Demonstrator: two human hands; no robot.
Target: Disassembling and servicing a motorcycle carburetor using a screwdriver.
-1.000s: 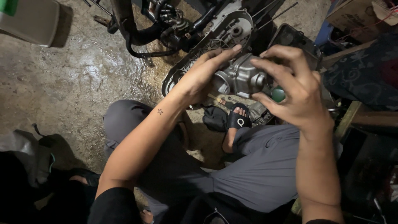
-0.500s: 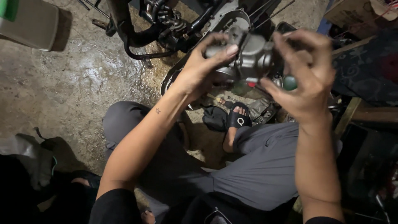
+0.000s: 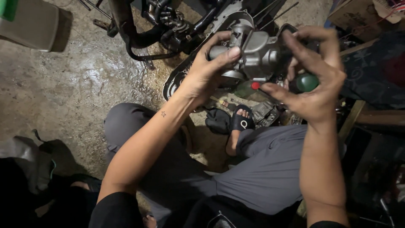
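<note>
1. Head view, looking down: the stained concrete floor (image 3: 71,88) fills the frame from 9 to 11 o'clock, its surface wet and shiny in patches.
2. The person sits low, grey trousers (image 3: 261,169) spreading across 5 to 7 o'clock, with one foot in a black sandal (image 3: 241,120) just below centre.
3. A dark engine assembly (image 3: 168,25) with hoses and a round cover lies on the floor at 12 o'clock, behind the hands.
4. A grey bin (image 3: 31,25) stands at 10 o'clock; a cardboard box (image 3: 358,14) sits at 1 o'clock.
5. The left hand (image 3: 206,74) reaches up from 7 o'clock, a small star tattoo on the forearm — its fingers and thumb are curled around the left end of a grey metal carburettor (image 3: 257,52), gripping it firmly.
6. The carburettor is held in the air between both hands at about 12 to 1 o'clock, above the sandalled foot.
7. The right hand (image 3: 314,90) comes up from 4 o'clock, fingers partly spread; it is wrapped about a screwdriver with a green handle (image 3: 307,82), while its upper fingers touch the carburettor's right side.
8. A small red collar (image 3: 255,85) on the tool shows just under the carburettor — the tip itself is hidden.
</note>
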